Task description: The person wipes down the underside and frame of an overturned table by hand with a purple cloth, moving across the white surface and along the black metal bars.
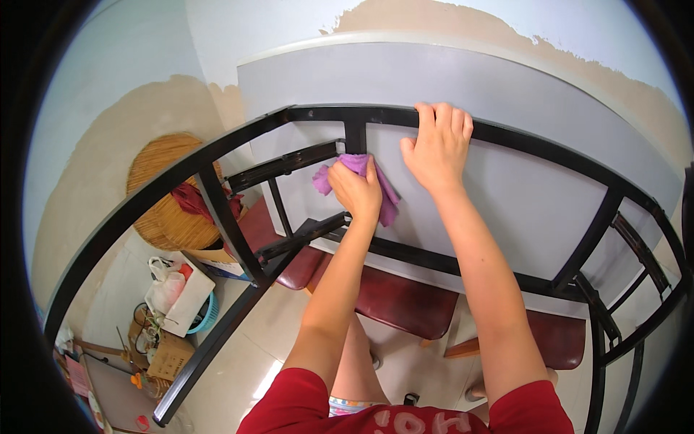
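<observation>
My left hand (355, 187) holds a purple cloth (389, 203) wrapped about a short upright post of a black metal frame (542, 152). The cloth's loose ends hang out on both sides of the hand. Higher and to the right, my right hand (439, 144) is closed over the frame's top rail, fingers curled on its far side. Jointed metal brackets (293, 163) link the rails to side sections at the left and right. A large grey board (520, 200) stands upright behind the frame against the wall.
Dark red padded seats (406, 304) stand below the frame. A round woven straw item (173, 217) leans at the left. Beneath it are a white box (187, 304), a blue basket (205, 314) and a cardboard box (171, 355). One frame leg (200, 363) juts towards the lower left.
</observation>
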Demonstrator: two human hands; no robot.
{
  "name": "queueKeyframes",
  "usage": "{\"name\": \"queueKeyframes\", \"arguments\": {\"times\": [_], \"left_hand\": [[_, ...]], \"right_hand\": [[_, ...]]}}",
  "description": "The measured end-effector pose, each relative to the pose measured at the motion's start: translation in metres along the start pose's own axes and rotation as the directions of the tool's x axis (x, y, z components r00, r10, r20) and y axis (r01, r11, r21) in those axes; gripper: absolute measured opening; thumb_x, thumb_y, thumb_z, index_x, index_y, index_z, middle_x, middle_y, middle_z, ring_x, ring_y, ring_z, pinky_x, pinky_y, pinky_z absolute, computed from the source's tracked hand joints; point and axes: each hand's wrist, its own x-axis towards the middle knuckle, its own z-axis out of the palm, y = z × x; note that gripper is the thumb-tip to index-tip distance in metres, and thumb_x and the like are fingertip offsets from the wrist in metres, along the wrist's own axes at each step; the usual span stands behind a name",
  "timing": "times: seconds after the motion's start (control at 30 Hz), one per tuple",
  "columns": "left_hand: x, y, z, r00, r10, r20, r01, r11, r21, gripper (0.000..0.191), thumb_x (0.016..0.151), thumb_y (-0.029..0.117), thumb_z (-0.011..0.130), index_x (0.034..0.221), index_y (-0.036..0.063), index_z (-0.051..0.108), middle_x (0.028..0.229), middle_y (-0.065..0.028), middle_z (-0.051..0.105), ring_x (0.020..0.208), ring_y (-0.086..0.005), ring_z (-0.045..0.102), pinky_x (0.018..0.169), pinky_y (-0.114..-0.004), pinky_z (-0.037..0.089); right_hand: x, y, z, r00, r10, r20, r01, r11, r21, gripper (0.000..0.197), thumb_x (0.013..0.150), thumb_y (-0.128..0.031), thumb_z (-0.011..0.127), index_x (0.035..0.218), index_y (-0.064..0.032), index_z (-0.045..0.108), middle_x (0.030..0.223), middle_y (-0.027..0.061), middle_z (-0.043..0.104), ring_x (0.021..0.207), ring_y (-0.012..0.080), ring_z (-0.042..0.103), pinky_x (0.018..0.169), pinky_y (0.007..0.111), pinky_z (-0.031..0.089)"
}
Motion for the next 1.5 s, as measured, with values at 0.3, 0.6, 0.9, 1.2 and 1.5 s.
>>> {"name": "queueKeyframes", "arguments": {"times": [0.3, 0.6, 0.9, 1.2, 1.5], "left_hand": [[-0.015, -0.014, 0.002, 0.999, 0.046, -0.02, -0.043, 0.992, 0.119, 0.043, 0.083, 0.032, 0.074, 0.093, 0.0007, 0.047, 0.093, -0.0202, 0.051, 0.096, -0.0429, 0.051, 0.076, -0.052, 0.044], [-0.08, -0.07, -0.013, 0.946, 0.285, 0.158, -0.314, 0.926, 0.211, 0.056, 0.075, 0.016, 0.077, 0.114, -0.0087, 0.044, 0.115, -0.0289, 0.05, 0.106, -0.0467, 0.048, 0.096, -0.051, 0.04], [-0.05, -0.053, -0.01, 0.988, 0.061, 0.143, -0.069, 0.996, 0.055, 0.039, 0.083, 0.026, 0.072, 0.091, -0.0041, 0.05, 0.09, -0.0232, 0.054, 0.089, -0.044, 0.052, 0.082, -0.049, 0.041], [0.041, 0.023, -0.002, 0.949, 0.191, -0.249, -0.219, 0.971, -0.091, 0.048, 0.09, 0.029, 0.061, 0.12, -0.0057, 0.047, 0.112, -0.0237, 0.052, 0.109, -0.0404, 0.047, 0.095, -0.051, 0.035], [0.055, 0.03, 0.006, 0.921, 0.307, -0.241, -0.235, 0.929, 0.286, 0.041, 0.072, 0.025, 0.077, 0.092, 0.0046, 0.047, 0.09, -0.0144, 0.052, 0.088, -0.0369, 0.051, 0.075, -0.048, 0.038]], "right_hand": [[0.0, -0.001, 0.002, 0.999, -0.005, -0.045, 0.002, 0.999, -0.05, 0.044, 0.064, -0.013, 0.065, 0.107, -0.0091, 0.061, 0.1, 0.0084, 0.052, 0.1, 0.0291, 0.049, 0.102, 0.046, 0.033], [0.003, 0.002, -0.002, 0.999, 0.003, 0.038, -0.001, 0.998, -0.063, 0.045, 0.067, -0.015, 0.069, 0.11, -0.0095, 0.06, 0.103, 0.0085, 0.052, 0.103, 0.0289, 0.048, 0.103, 0.046, 0.033], [0.002, 0.001, -0.003, 0.997, 0.023, 0.076, -0.017, 0.997, -0.078, 0.048, 0.067, -0.015, 0.069, 0.113, -0.0089, 0.058, 0.104, 0.0093, 0.052, 0.104, 0.0294, 0.048, 0.105, 0.046, 0.032], [-0.001, -0.004, -0.001, 1.0, 0.01, 0.019, -0.01, 1.0, -0.004, 0.046, 0.068, -0.012, 0.067, 0.113, -0.0081, 0.058, 0.105, 0.0096, 0.052, 0.105, 0.0295, 0.048, 0.106, 0.048, 0.031], [0.0, -0.004, -0.004, 1.0, 0.001, 0.007, -0.001, 0.999, 0.043, 0.046, 0.067, -0.01, 0.066, 0.113, -0.008, 0.058, 0.105, 0.0091, 0.053, 0.105, 0.0298, 0.048, 0.105, 0.048, 0.031]]}}
